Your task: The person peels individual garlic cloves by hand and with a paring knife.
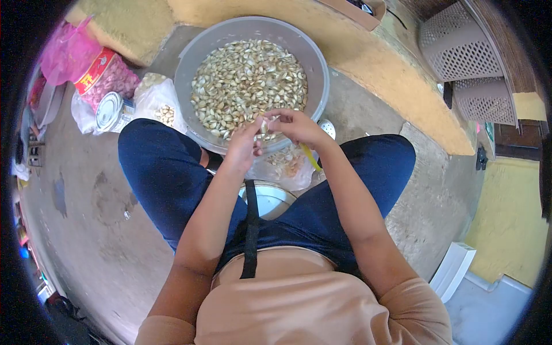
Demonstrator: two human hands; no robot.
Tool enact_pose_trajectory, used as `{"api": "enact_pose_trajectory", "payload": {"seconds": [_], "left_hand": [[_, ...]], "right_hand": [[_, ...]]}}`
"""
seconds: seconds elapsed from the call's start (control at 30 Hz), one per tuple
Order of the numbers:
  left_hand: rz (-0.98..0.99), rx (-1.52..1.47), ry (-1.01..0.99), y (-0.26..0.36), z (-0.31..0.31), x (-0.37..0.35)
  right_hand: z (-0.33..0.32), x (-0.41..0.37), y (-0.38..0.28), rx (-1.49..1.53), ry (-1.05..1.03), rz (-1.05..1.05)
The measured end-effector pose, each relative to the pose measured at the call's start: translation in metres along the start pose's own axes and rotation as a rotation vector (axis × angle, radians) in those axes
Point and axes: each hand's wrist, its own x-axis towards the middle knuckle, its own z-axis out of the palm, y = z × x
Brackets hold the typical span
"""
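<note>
A wide grey basin (324, 86) in front of me holds a great many garlic cloves (247, 80), which appear to lie in water. My left hand (246, 144) is closed in a pinch on a pale garlic clove (265, 124) over the basin's near edge. Meeting it from the right is my right hand (296, 126), its fingers bent at the same clove. A slim yellow handle (311, 157) sticks out below the right palm; the rest of that tool is hidden. Under my hands, papery garlic skins (287, 163) lie on a clear plastic bag (261, 172).
Left of the basin are a white bag with cloves (164, 109), a lidded tub (109, 112) and a pink mesh sack (112, 80). A perforated metal ladle (327, 127) shows at the basin's right. A white lid or bucket (270, 201) sits between my legs. A low yellow ledge (397, 86) runs behind.
</note>
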Motion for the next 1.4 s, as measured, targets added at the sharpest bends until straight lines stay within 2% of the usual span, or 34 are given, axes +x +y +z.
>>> {"api": "enact_pose_trajectory", "payload": {"seconds": [0.1,0.23,0.33,0.43,0.47,0.57,0.67,0.73,0.77,0.8,0.83,0.87,0.93,1.0,1.07,1.13,1.23,1.3,1.4], "left_hand": [[-0.035,0.061,0.032,-0.010,-0.009,0.012],[-0.022,0.346,0.109,-0.019,-0.006,0.019],[-0.096,0.201,0.046,-0.015,-0.001,0.012],[-0.108,0.160,0.068,-0.027,-0.012,0.025],[-0.101,0.176,0.058,-0.031,-0.017,0.030],[-0.111,0.281,0.021,-0.038,-0.021,0.036],[-0.147,0.418,-0.026,-0.042,-0.018,0.036],[-0.139,0.404,-0.088,-0.050,-0.018,0.036],[-0.116,0.391,-0.043,-0.052,-0.015,0.034],[-0.093,0.379,0.000,-0.050,-0.008,0.028],[-0.069,0.367,0.042,-0.049,-0.003,0.026],[-0.084,0.378,-0.033,-0.050,-0.005,0.029],[-0.112,0.400,-0.181,-0.058,-0.014,0.042],[-0.006,0.409,-0.283,-0.066,-0.019,0.054],[-0.001,0.387,-0.291,-0.070,-0.022,0.059],[-0.095,0.334,-0.201,-0.045,-0.011,0.038],[-0.048,0.325,-0.115,-0.030,-0.009,0.026],[-0.013,0.261,-0.102,-0.026,-0.010,0.027],[0.066,0.139,-0.159,-0.020,-0.012,0.028]], "right_hand": [[0.008,0.003,0.018,-0.350,0.037,-0.465],[0.010,0.013,0.031,-0.423,0.181,-0.371],[0.005,0.019,0.038,-0.297,0.134,-0.193],[-0.011,0.029,0.048,-0.401,0.105,0.085],[-0.015,0.037,0.060,-0.457,0.154,0.052],[-0.023,0.059,0.077,-0.855,0.117,0.172],[-0.020,0.081,0.072,-1.192,-0.039,0.271],[-0.007,0.101,0.054,-1.259,-0.025,0.138],[0.000,0.112,0.042,-1.154,0.023,-0.052],[0.006,0.146,0.055,-1.254,-0.012,-0.488],[0.026,0.122,-0.007,-0.913,-0.073,-0.249],[0.041,0.118,-0.033,-0.542,-0.105,-0.188],[0.065,0.125,-0.067,-0.317,-0.074,-0.328],[0.078,0.121,-0.091,-0.337,-0.003,-0.387],[0.079,0.118,-0.097,-0.372,0.051,-0.425],[0.068,0.117,-0.095,-0.426,0.080,-0.447],[0.041,0.108,-0.080,-0.587,0.248,-0.411],[0.021,0.086,-0.078,-0.365,0.255,-0.104],[-0.018,0.077,-0.044,-0.184,0.187,-0.047]]}}
